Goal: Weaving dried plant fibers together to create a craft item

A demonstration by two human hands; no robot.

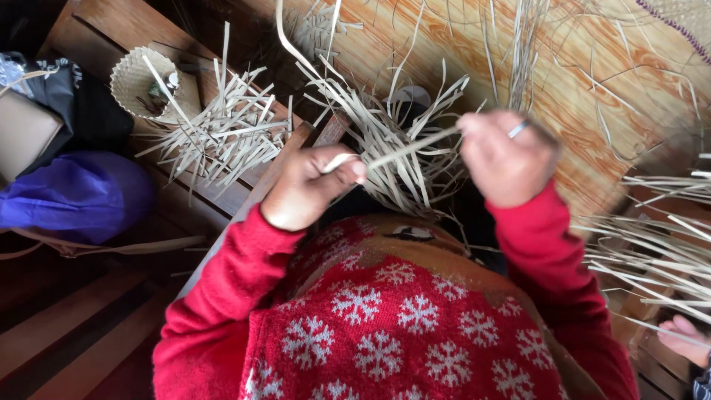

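Hands pinch one pale strip [404, 150] taut between them: left hand [307, 185] at its near end, right hand [505, 157] blurred, above a woven bundle [392, 148].

The strip [404, 150] pinched between the left hand [307, 185] and right hand [506, 159] is dry, pale plant fibre — flat, matt, straw-coloured, like the loose bundle [222, 133] at upper left. The small basket [141, 81] there is woven of the same fibre, finely textured. Sleeves [215, 296] are red knitted cloth, soft and matt. The floor [585, 81] at upper right is orange wood grain with a slight sheen — the purple bag [74, 196] at left looks like smooth cloth.
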